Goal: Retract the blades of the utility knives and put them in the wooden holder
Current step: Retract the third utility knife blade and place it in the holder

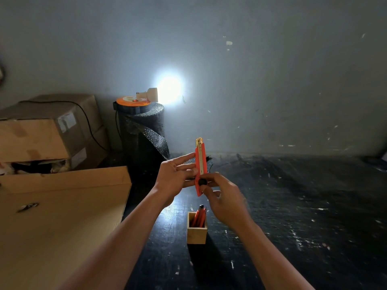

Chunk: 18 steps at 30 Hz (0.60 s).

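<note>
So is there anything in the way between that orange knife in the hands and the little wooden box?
Nothing visible blocks it. The utility knife is held upright above the table, and the wooden holder stands below with its top open. Other knives already fill one side of it, leaving room beside them.

Both hands, left hand (174, 176) and right hand (225, 200), hold an orange utility knife (200, 168) upright above the wooden holder (196, 231) on the dark worktop (293, 206).

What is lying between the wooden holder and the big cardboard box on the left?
Head view: only bare dark floor separates the wooden holder from the cardboard box.
</note>
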### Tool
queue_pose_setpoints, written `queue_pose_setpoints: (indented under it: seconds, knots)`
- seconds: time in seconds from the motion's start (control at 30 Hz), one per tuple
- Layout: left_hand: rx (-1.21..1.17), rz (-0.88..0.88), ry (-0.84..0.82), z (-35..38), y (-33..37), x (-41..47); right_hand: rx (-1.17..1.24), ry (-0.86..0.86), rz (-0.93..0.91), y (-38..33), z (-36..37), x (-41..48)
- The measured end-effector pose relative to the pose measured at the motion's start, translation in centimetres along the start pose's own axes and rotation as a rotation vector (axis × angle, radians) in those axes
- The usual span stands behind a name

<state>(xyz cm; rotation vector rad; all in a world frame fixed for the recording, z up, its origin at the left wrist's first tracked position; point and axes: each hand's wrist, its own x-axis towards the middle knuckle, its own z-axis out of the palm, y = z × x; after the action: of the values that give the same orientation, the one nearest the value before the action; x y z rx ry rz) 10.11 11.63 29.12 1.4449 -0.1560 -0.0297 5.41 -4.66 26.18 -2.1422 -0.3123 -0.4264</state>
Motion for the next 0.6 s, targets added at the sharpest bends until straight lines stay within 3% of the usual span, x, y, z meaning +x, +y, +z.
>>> queue_pose_setpoints:
  seconds: [0.6]
  knots:
    - [0.023,0.003,-0.041,-0.1,-3.8,-0.8,0.097,0.040,0.075,1.3,0.3,3.1]
